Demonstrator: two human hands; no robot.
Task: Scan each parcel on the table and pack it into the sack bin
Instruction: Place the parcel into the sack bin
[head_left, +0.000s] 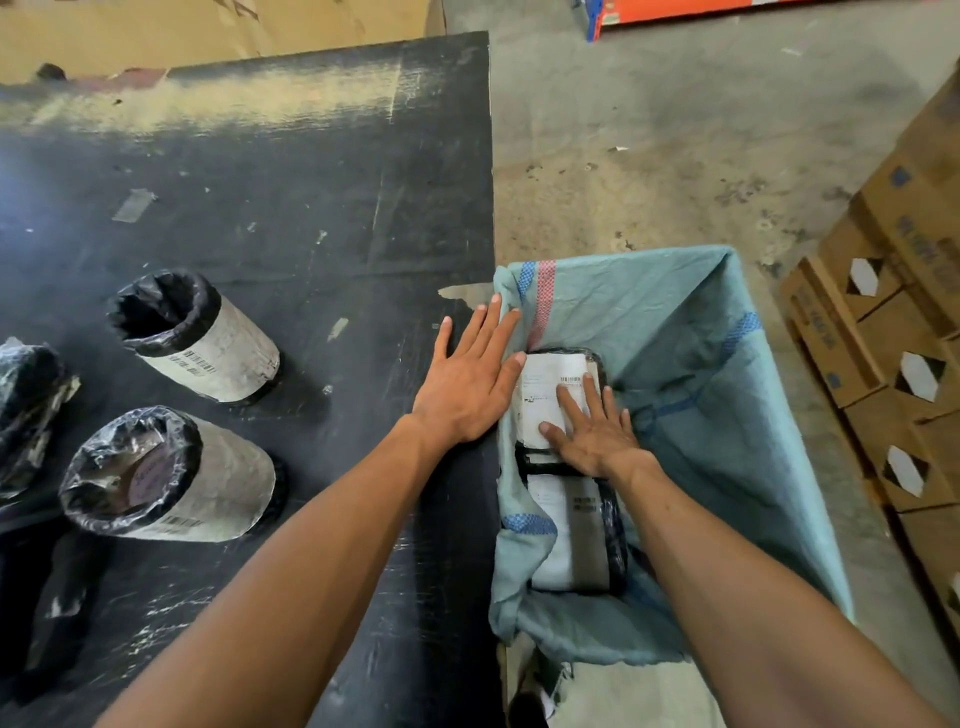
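A teal sack bin (691, 364) stands open against the right edge of the black table (291, 208). Two black-wrapped parcels with white labels lie inside it: a far parcel (545, 384) and a near parcel (571, 540). My right hand (592, 431) lies flat, fingers spread, on the far parcel's label. My left hand (467, 374) rests open and flat on the table edge, fingertips touching the sack's rim. On the table's left lie two cylindrical parcels with barcode labels, one farther (202, 343) and one nearer (176, 478). Another black-wrapped parcel (26, 405) shows at the left edge.
Stacked cardboard boxes (893, 322) stand on the concrete floor right of the sack. Flat cardboard (208, 26) lies beyond the table's far edge. A dark object (47, 597) sits at the table's near left. A shoe (535, 701) shows below the sack.
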